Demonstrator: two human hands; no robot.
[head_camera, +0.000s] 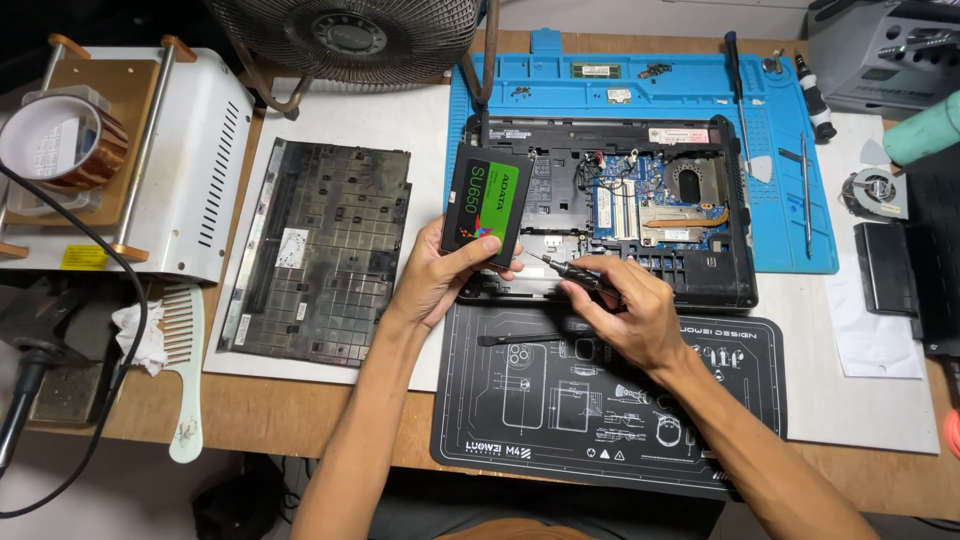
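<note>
Your left hand (432, 278) pinches one flat rectangular black drive with a green label (484, 203), tilted above the front edge of the opened black laptop base (720, 280), its blue circuit board bare. Your right hand (628, 318) closes its grip on one slim black screwdriver (570, 268), the handle mostly hidden by fingers. One ribbed black plastic bottom cover (320, 250) lies left on the desk (880, 400), beside two work mats.

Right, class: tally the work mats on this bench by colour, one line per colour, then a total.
Blue silicone work mat under the opened black laptop: 1
Black printed work mat nearest the person: 1
Total: 2
</note>
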